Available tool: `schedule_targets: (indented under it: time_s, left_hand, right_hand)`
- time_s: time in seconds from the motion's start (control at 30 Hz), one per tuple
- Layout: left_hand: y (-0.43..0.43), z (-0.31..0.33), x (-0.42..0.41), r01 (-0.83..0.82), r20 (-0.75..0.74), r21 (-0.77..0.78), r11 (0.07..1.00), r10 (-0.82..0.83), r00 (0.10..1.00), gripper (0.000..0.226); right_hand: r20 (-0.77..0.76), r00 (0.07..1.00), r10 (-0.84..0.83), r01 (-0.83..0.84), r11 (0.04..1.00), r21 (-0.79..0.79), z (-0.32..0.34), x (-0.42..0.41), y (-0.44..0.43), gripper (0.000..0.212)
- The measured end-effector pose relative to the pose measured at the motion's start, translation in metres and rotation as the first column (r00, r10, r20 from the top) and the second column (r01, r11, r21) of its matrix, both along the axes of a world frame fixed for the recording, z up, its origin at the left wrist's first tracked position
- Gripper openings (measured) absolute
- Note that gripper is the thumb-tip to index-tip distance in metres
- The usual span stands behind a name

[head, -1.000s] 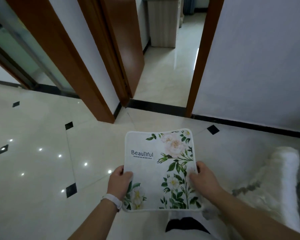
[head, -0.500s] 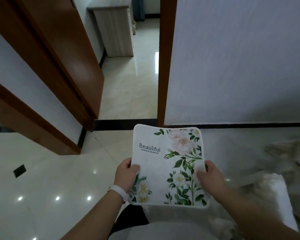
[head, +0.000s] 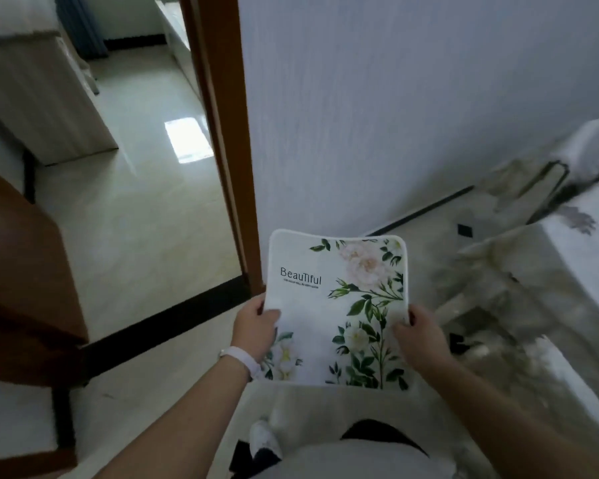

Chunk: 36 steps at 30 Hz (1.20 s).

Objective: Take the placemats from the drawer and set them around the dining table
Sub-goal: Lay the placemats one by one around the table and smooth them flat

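Note:
A white placemat (head: 339, 299) printed with green leaves, pale flowers and the word "Beautiful" is held flat in front of me, above the floor. My left hand (head: 255, 328) grips its left edge, thumb on top; a white band sits on that wrist. My right hand (head: 421, 335) grips the right edge the same way. Whether more mats lie under the top one cannot be told. The dining table (head: 581, 257), covered in a pale cloth, shows at the right edge, blurred.
A brown door frame (head: 222, 133) stands straight ahead, with a white wall (head: 395, 98) to its right. Beyond the doorway is a tiled room with a light wooden cabinet (head: 38, 98). A brown door leaf (head: 21, 271) is at the left. A chair (head: 519, 188) stands by the table.
The view has swung to the right: the doorway has slid left and the cloth-covered table has come into sight. Both hands keep the same hold on the placemat.

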<state>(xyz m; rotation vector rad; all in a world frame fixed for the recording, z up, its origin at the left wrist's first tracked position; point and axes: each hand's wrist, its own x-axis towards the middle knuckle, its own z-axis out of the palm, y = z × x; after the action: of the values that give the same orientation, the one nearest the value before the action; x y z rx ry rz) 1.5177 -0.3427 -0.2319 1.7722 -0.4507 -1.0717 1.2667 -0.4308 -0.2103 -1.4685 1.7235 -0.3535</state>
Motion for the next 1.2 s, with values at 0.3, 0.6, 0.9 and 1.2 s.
schedule_targets:
  time_s: [0.3,0.6,0.9,1.2]
  left_hand:
    - [-0.083,-0.012,0.0,0.286,-0.04,0.049,0.957,-0.284,0.958,0.015]
    - [-0.178,-0.006,-0.001,0.224,-0.063,0.063,0.973,-0.22,0.973,0.022]
    - [-0.326,0.013,-0.055,0.24,-0.061,0.095,0.966,-0.235,0.97,0.02]
    - [-0.452,0.035,-0.148,0.388,-0.097,-0.031,0.921,-0.389,0.916,0.018]
  right_hand:
    - [0.015,0.963,-0.271,0.271,0.962,-0.022,0.014,-0.022,-0.026,0.001]
    - [0.14,0.917,-0.373,0.364,0.927,0.087,-0.01,-0.023,-0.119,0.011]
    - [0.174,0.91,-0.376,0.37,0.927,0.063,0.006,-0.078,-0.258,0.008]
    - [0.161,0.825,-0.542,0.556,0.829,-0.055,0.027,-0.161,-0.33,0.004]
